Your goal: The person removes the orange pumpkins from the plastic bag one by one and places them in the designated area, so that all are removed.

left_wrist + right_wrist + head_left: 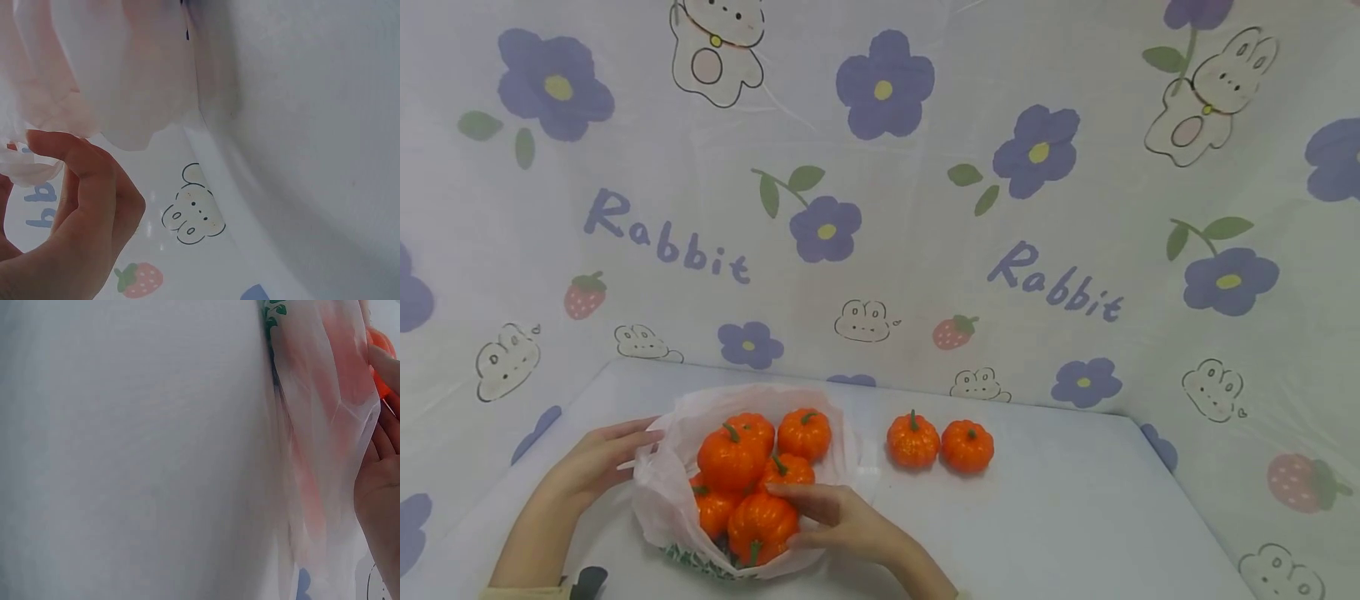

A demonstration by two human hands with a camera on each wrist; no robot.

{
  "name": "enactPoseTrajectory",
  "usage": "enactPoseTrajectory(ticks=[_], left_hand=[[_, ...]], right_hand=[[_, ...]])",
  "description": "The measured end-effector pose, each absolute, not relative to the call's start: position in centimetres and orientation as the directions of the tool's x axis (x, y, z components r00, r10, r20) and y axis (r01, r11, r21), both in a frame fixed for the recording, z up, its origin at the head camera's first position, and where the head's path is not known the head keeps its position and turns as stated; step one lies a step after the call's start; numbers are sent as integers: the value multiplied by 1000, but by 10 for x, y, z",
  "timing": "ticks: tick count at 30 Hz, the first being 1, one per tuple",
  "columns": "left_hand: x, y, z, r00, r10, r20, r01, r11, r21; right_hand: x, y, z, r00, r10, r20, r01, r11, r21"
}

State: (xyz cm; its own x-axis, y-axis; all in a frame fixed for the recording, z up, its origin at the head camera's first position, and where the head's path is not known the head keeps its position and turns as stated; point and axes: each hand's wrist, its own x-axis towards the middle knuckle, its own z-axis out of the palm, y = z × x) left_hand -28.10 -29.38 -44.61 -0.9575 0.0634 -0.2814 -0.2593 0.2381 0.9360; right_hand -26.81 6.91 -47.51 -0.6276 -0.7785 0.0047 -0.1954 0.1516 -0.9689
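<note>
Several small orange pumpkins (732, 460) with green stems lie heaped in a thin, whitish plastic bag (662, 492), its mouth spread wide. At the bag's left rim, my left hand (602, 458) pinches the plastic between thumb and fingers; the left wrist view shows this hand (87, 200) bent at the edge of the film. On the near right side, my right hand (850, 521) reaches over the rim and holds the front pumpkin (763, 527), fingers along its top and thumb low on its side. Some of the lower pumpkins are partly hidden.
Two more orange pumpkins (913, 442) (967, 446) stand side by side on the white table (1075, 517), right of the bag. A cloth backdrop (917, 200) printed with flowers and rabbits rises behind the table and along both sides.
</note>
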Motion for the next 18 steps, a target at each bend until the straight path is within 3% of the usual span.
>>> enactPoseTrajectory(ticks=[9,18], left_hand=[[-276,-293,-450,-967,59,-249,-227,250,941],[-266,-287,-449,-969,53,-243,-225,230,947]], right_hand=[[-267,73,-474,-599,-800,14,-270,186,-945],[-258,74,-472,-647,-763,9,-372,305,-877]])
